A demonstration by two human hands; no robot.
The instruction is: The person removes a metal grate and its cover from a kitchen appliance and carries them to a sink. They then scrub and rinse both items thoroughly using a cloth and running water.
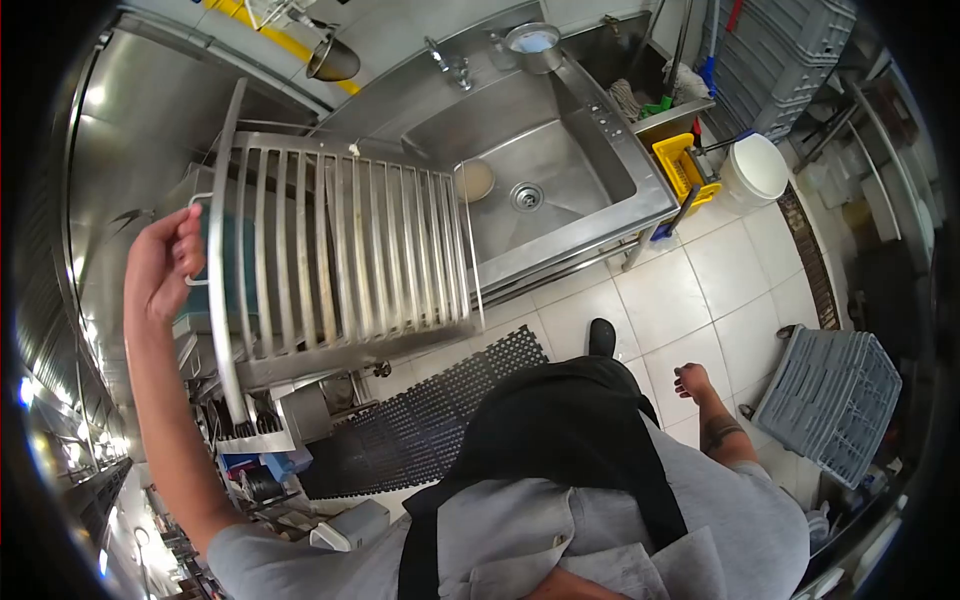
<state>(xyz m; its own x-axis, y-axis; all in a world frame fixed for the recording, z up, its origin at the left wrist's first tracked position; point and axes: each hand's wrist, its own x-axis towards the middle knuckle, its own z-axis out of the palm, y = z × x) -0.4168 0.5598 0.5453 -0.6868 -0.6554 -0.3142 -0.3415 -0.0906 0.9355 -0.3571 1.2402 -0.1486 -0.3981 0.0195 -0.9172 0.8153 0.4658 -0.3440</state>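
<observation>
At the left, my left hand (175, 255) is closed round the wire handle (197, 281) on the side of a large slatted metal rack (340, 250). The rack's parallel slats reach toward the sink (550, 160), and a teal surface shows behind them near the handle. My right hand (691, 381) hangs over the tiled floor at the right, away from any object; its fingers are curled and what they hold, if anything, is too small to make out. A round pale item (474, 181) lies in the sink beside the rack's edge.
A metal bowl (534, 46) stands behind the sink. Right of it are a yellow wringer (686, 170), a white bucket (757, 168) and stacked grey crates (775, 65). Grey racks on wheels (830, 400) stand at the right. A black perforated mat (430, 415) covers part of the floor.
</observation>
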